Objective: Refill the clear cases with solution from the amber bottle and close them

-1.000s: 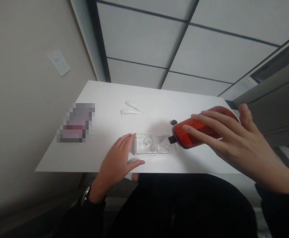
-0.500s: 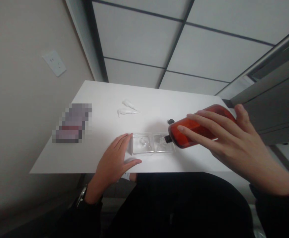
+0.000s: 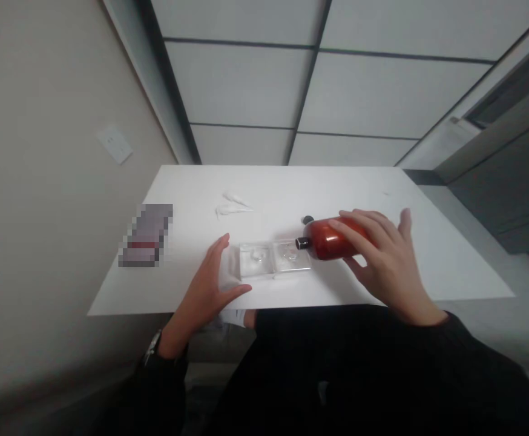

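My right hand [image 3: 385, 260] is wrapped round a red-brown bottle [image 3: 332, 238], tilted nearly onto its side with its black neck pointing left. The neck hangs by the right compartment of a clear plastic box [image 3: 273, 260]. Both compartments hold what looks like clear liquid or a clear round piece; I cannot tell which. Thumb and fingers spread, my left hand [image 3: 212, 278] stands just left of the box, a little apart from it, with nothing in its grasp. Behind the bottle's neck lies a small black cap [image 3: 308, 219].
Two white, pointed items, perhaps twisted tissue [image 3: 233, 206], lie toward the back of the white table [image 3: 178, 290]. A pixelated flat object [image 3: 146, 236] rests at the left edge. A wall socket [image 3: 115, 144] and a panelled wall [image 3: 246, 79] surround the table.
The bottle has come lower and flatter toward the table with my right hand. My left hand has drawn slightly away from the box. The camera view has shifted.
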Available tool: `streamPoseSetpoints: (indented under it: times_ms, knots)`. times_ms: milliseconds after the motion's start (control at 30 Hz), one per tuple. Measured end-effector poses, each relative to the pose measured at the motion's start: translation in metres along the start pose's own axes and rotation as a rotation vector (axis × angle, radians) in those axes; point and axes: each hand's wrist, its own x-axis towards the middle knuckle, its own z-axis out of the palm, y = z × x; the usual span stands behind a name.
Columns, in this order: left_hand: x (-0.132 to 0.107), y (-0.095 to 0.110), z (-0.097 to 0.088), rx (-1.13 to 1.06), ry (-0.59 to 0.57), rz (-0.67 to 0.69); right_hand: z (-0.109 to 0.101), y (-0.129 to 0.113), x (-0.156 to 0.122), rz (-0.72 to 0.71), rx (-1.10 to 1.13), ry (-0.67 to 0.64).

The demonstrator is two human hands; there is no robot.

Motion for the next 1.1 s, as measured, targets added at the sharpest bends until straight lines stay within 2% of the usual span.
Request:
streamPoseSetpoints:
  times_ms: [100,167,267,333,433,667,833,933,1100]
  knots:
    - [0.015,0.015,-0.015,0.081,-0.016,0.066,0.022,-0.002,-0.017,0.172,0.199,0.07]
    - [0.031,0.031,-0.019,0.151,-0.076,0.128,0.035,-0.003,-0.028,0.288,0.35,0.139]
    - [0.056,0.055,-0.016,0.258,-0.224,0.185,0.051,0.001,-0.042,0.478,0.494,0.255]
    - [0.068,0.066,-0.009,0.29,-0.307,0.168,0.058,0.006,-0.049,0.571,0.541,0.322]
    - [0.078,0.074,-0.002,0.318,-0.328,0.143,0.061,0.012,-0.055,0.675,0.622,0.385]
    - [0.084,0.077,-0.005,0.322,-0.335,0.095,0.058,0.013,-0.063,0.754,0.702,0.403]
    - [0.096,0.07,-0.01,0.32,-0.327,0.065,0.061,0.016,-0.065,0.832,0.867,0.42]
    - [0.106,0.063,-0.014,0.322,-0.322,0.052,0.062,0.016,-0.062,0.809,0.924,0.387]
    - [0.122,0.05,-0.021,0.319,-0.329,0.045,0.059,0.009,-0.056,0.717,0.967,0.26]
